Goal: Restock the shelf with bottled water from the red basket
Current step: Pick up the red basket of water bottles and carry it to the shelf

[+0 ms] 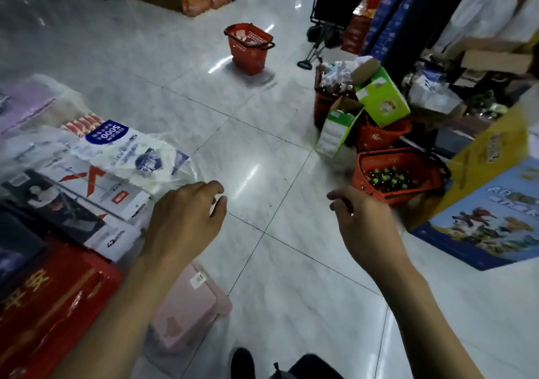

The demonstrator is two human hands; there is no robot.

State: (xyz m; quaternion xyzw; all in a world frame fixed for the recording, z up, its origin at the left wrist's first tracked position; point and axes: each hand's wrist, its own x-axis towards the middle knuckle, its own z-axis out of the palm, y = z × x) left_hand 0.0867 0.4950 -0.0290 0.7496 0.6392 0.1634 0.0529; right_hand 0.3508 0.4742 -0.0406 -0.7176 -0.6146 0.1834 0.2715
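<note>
left hand (186,218): out in front of me, fingers loosely curled, holding nothing.
right hand (361,221): likewise loose and empty, well apart from the left.
near red basket (414,194): right edge of the floor (262,151), just beside my right hand, green-capped bottles (388,178) inside.
far red basket (248,54): alone, mid-floor.

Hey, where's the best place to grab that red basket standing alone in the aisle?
Take the black handle lying along the near rim of the basket, reaching down from above. It stands upright with bare floor around, so a top approach looks easiest.
</note>
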